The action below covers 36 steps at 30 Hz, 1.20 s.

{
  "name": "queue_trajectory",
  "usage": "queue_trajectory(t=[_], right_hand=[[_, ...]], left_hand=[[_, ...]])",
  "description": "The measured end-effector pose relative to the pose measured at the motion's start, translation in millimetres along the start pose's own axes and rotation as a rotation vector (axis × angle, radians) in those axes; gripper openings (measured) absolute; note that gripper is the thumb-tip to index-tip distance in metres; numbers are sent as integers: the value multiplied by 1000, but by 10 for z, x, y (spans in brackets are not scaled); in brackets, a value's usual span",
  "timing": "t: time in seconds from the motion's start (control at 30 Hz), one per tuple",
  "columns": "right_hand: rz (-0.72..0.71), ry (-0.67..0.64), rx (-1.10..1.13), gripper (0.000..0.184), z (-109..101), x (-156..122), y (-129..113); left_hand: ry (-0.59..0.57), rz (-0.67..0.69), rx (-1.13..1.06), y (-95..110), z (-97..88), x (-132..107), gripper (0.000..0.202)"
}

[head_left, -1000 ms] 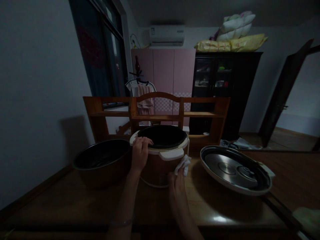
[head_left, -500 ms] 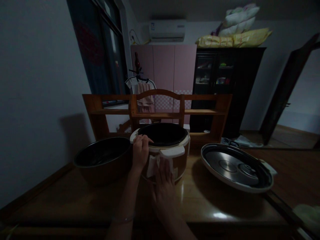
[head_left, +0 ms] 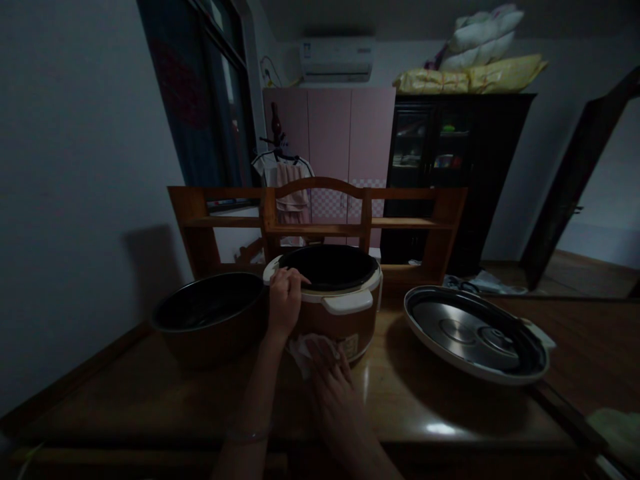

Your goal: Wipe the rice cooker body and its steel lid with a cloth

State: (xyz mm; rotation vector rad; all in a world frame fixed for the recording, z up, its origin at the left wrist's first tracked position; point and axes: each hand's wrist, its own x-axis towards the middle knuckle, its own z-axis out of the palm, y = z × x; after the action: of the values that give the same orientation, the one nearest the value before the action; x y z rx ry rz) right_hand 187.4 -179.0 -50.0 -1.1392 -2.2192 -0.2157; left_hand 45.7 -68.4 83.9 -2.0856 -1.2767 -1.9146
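Observation:
A brown rice cooker [head_left: 345, 320] with a white rim and a dark open pot stands on the wooden table [head_left: 400, 407]. My left hand [head_left: 283, 303] is closed over the cooker's left rim. My right hand [head_left: 327, 370] presses a white cloth [head_left: 303, 348] against the lower front of the cooker's body, fingers curled on the cloth.
A dark inner pot [head_left: 210, 320] sits left of the cooker. The cooker's lid [head_left: 475, 333] lies upside down on the right. A wooden shelf rack [head_left: 320, 227] stands behind. A pale object [head_left: 617, 430] is at the right table edge.
My right hand with the cloth moved from the cooker's right side to its front, then down to the lower left of the body. My left hand stayed on the rim.

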Motion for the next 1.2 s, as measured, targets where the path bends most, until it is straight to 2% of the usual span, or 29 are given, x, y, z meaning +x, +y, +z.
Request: queue_trajectory(t=[0.17,0.37,0.43,0.6,0.73,0.83,1.0,1.2], right_hand=[[52,-19,16,67,4,-216,65],[284,106,106,74,-4,-363,333],[361,156,204,74,-67,-286,437],[562,333,667,80,-312,124,733],[568,371,811,74,-463,421,987],[558,382,906,74,-518,516,1086],[587,388,988,76,-477,458,1067],[694,344,1003,82,-247,292,1038]], left_hand=[[0,7,3,-2,-6,4,46],[-3,-9,8,-16,2,-1,46],[5,-8,8,-20,7,0,46],[25,4,9,-4,11,1,47],[27,12,4,5,8,-2,48],[26,14,0,3,7,-3,48],[17,-1,6,5,7,-4,47],[24,2,1,-3,15,-11,47]])
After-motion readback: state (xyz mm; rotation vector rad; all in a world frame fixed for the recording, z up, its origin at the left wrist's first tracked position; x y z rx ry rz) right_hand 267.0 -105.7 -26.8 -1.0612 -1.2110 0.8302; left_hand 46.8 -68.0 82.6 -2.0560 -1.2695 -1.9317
